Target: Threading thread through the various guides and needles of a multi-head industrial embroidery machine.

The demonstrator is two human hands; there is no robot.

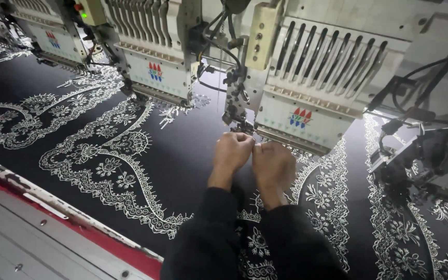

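Head view. The left hand and right hand meet at centre frame, fingertips pinched narrow and touching each other just below the needle assembly of the nearest embroidery head; whether they pinch a thread is too fine to tell. Both wrists emerge from dark sleeves at 6 o'clock. Beneath lies black fabric stitched with white floral scrollwork, spreading from 9 to 3 o'clock. A second embroidery head stands at 11 o'clock of the hands. The red-edged table rim runs across 8 o'clock.
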